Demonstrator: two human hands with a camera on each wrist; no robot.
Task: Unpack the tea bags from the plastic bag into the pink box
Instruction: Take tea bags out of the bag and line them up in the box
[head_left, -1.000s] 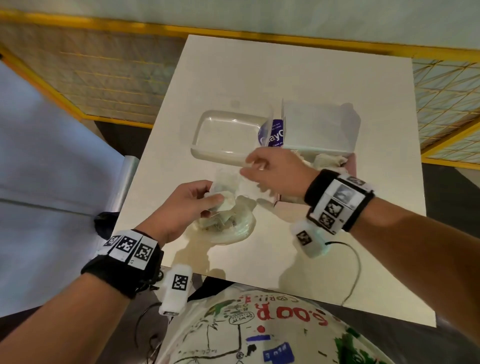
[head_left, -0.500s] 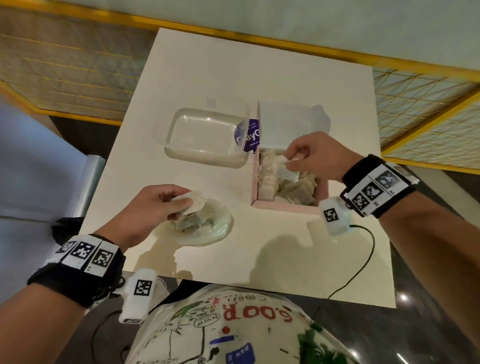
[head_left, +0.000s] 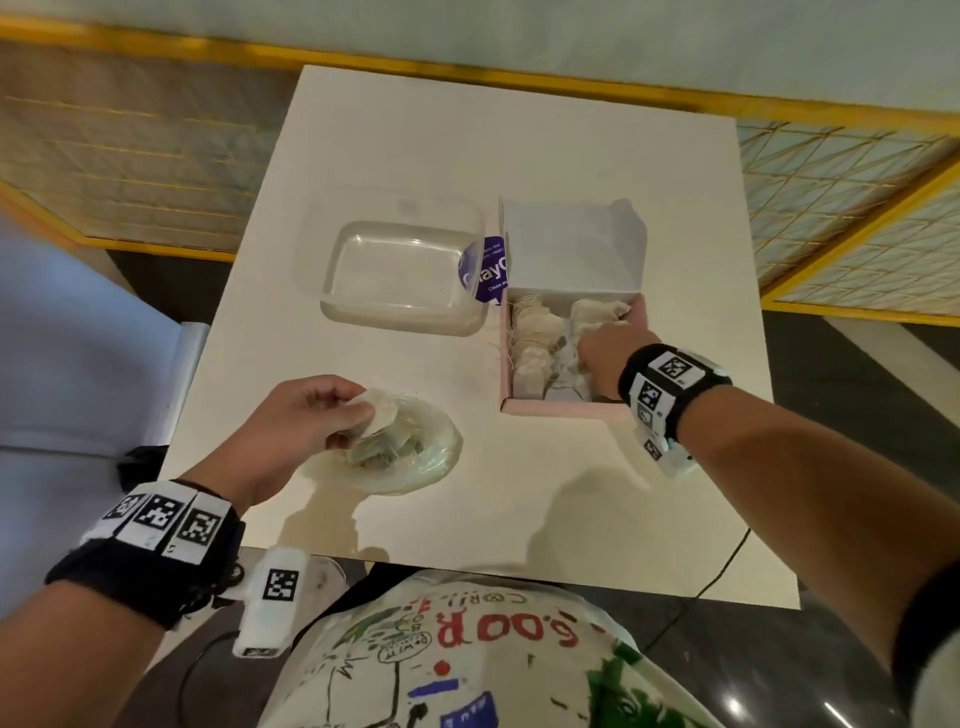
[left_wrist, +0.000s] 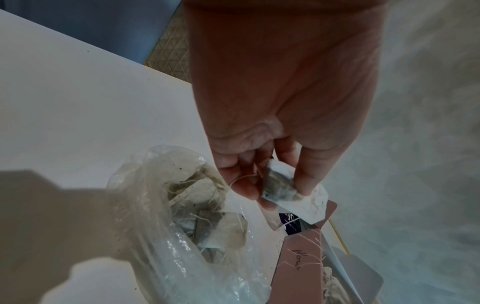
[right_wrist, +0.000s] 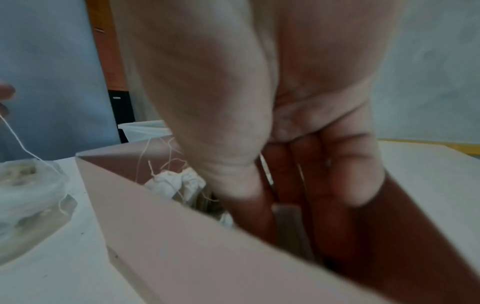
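Tea bag (left_wrist: 279, 185) between left fingers (left_wrist: 307, 176), above plastic bag (left_wrist: 161, 222).

Head view looks steeply down; both wrist views, close in, share the pink box (left_wrist: 298, 265).

Our left hand (head_left: 306, 423) hovers low on our left, its fingers (left_wrist: 242, 185) and thumb curled in a pinch around a tea bag (left_wrist: 281, 188). Our right hand (head_left: 605, 351) reaches forward and down on our right, fingers (right_wrist: 361, 181) pointing downward close together; whether they hold anything we cannot tell. Both forearms are bare, each wrist wrapped in a black band with printed markers.
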